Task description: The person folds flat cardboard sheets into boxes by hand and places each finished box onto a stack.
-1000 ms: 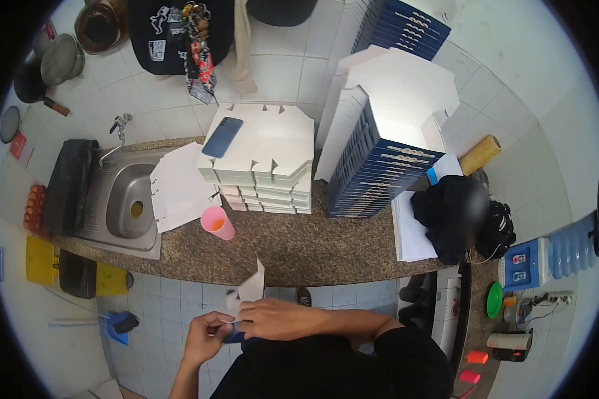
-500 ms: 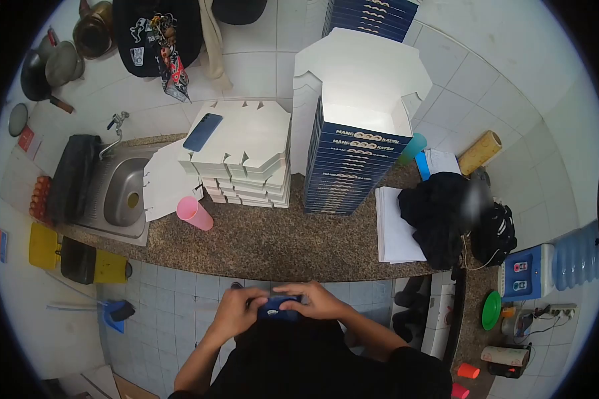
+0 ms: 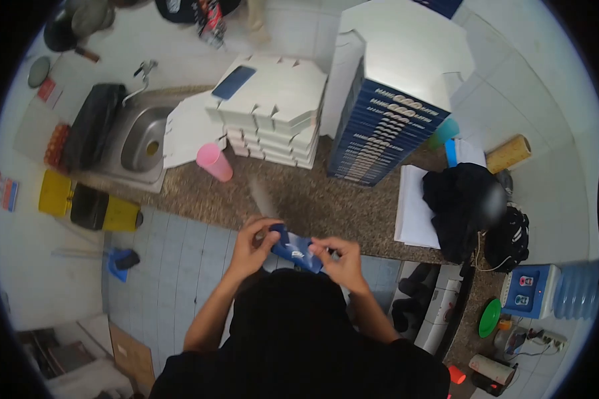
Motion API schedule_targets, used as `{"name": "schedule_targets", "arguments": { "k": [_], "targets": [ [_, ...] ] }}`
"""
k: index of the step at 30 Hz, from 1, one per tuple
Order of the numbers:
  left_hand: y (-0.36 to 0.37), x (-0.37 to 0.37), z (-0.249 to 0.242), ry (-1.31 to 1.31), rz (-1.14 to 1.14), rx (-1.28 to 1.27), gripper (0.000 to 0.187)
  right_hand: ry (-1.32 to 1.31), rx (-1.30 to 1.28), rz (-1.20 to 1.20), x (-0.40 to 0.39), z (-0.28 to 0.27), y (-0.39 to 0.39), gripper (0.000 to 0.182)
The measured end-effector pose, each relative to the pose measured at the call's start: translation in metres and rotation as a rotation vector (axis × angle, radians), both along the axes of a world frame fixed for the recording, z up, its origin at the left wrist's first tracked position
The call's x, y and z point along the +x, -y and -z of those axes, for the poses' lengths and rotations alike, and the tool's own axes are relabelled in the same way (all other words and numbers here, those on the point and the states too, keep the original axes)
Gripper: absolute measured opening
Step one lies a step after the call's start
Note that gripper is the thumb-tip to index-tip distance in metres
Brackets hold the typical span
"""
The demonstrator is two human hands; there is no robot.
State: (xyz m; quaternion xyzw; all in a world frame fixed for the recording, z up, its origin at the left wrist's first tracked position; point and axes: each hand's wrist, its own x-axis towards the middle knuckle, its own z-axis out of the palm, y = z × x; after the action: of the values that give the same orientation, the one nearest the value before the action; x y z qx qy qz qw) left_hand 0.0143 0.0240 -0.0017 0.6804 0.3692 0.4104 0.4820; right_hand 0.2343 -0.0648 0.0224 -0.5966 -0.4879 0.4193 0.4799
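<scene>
A small, glossy dark-blue packet [image 3: 294,250] with a white mark is held between my two hands, just off the counter's front edge. My left hand [image 3: 251,245] pinches its left end between thumb and fingers. On the other end, my right hand [image 3: 341,263] grips with thumb and curled fingers. The packet is tilted, its right end lower; its kind and contents cannot be made out. A pale blurred streak [image 3: 262,198] shows over the counter beyond my left hand.
On the granite counter [image 3: 286,213] stand a pink cup [image 3: 214,163], stacked white cardboard boxes [image 3: 273,123] bearing a phone [image 3: 234,82], and a tall stack of navy boxes [image 3: 386,136]. Papers [image 3: 409,206] and black cloth [image 3: 459,206] lie right. A sink [image 3: 146,139] is left.
Both hands have moved up and forward in view, closer to the counter, with the packet. They are farther apart and more of the packet shows. The camera view has shifted.
</scene>
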Motion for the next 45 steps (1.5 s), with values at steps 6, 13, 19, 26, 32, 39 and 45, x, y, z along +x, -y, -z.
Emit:
{"name": "schedule_targets", "arguments": {
  "k": [6, 13, 19, 26, 32, 39, 45],
  "targets": [
    [0.016, 0.003, -0.022, -0.188, -0.134, 0.036, 0.021, -0.007, 0.074, -0.11, 0.005, 0.001, -0.009, 0.016],
    [0.024, 0.005, -0.022, -0.111, -0.03, -0.064, 0.019, 0.085, 0.127, -0.139, 0.004, -0.011, -0.008, 0.013],
    [0.053, -0.004, -0.043, -0.481, 0.108, 0.0, 0.108, 0.28, 0.162, -0.278, -0.03, -0.017, -0.008, 0.012],
    [0.076, -0.041, 0.102, 0.23, -0.495, -0.662, 0.06, 0.698, 0.644, -0.24, -0.042, -0.026, -0.003, 0.023],
    [0.076, -0.062, 0.045, 0.766, -0.108, -1.004, 0.064, -0.388, -0.22, 0.001, 0.005, 0.059, 0.01, 0.022],
    [0.064, -0.042, 0.03, 1.053, -0.014, -1.009, 0.064, -1.35, -0.211, 0.156, 0.012, 0.078, -0.024, 0.023],
    [0.058, -0.038, 0.029, 1.055, 0.049, -1.044, 0.065, -1.034, -0.006, -0.419, 0.018, 0.062, -0.04, 0.042]
  ]
}}
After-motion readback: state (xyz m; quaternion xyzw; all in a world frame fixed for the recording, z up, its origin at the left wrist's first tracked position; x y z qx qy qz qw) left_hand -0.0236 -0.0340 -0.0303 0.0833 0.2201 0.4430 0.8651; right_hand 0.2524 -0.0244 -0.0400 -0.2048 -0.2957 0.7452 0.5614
